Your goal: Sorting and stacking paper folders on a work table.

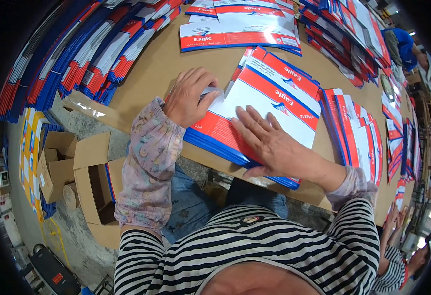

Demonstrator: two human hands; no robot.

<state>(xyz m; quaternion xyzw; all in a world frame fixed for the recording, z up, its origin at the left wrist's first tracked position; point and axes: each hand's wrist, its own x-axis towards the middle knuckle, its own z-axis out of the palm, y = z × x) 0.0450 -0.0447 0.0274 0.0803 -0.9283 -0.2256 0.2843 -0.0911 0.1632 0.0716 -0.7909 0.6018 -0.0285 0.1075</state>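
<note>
Worktop (152, 63) carried the carton stack (294, 120), print upside down to wearer, near edge slanting down rightward, long axis unclear. Open brown box (91, 150) sat left, contents unclear. Left hand (193, 97) pinched a pale piece (217, 102); right hand (272, 143) lay flat, unclenched, on the stack.

From here, the left hand (193, 96) hides its own fingertips and part of the pale flap (217, 102) it touches. The right hand (272, 140) covers some of the carton (296, 118). Stacks (43, 64) at upper left run past the rim; a co-worker (388, 268) at lower right is cropped. The box (83, 189) at lower left has a dim, unreadable inside.
</note>
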